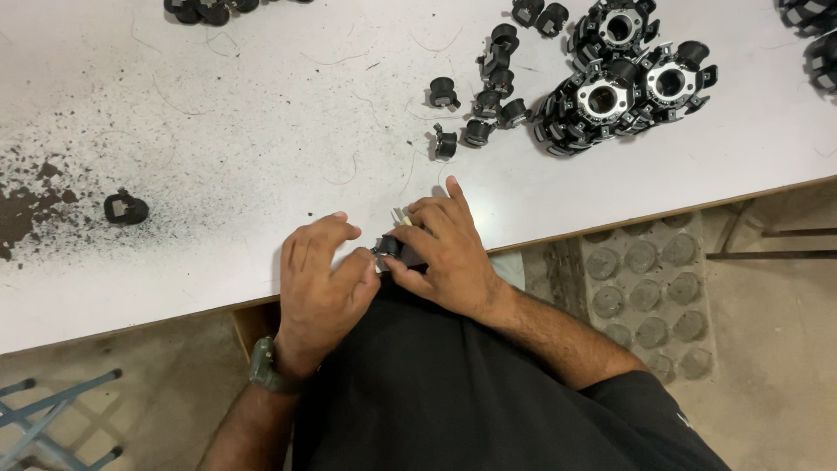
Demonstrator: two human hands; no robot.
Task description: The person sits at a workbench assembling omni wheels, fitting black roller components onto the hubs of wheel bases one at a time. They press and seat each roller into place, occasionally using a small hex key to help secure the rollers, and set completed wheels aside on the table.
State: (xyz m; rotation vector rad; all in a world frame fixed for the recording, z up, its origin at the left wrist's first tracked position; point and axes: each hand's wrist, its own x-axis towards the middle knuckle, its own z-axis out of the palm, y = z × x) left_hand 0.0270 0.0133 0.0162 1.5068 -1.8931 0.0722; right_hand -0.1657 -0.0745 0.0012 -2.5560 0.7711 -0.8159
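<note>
While both forearms angle in over the near table edge, the left hand curls knuckles-up, its fingertips pinched against a small black plastic bobbin-like part that the right hand also grips from the other side, thumb and bent fingers closed on it and the index finger stretched flat on the tabletop. That part sits between the two hands just inside the table's front edge, mostly hidden, with a pale sliver showing at its top. A dark green wristwatch bands the left wrist. Beneath the hands lies a white laminate table, scuffed and speckled with dark grit toward its left side, where one lone black ring-shaped piece rests. Farther out, loose black spool pieces scatter near a heap of black-and-silver round assemblies.
</note>
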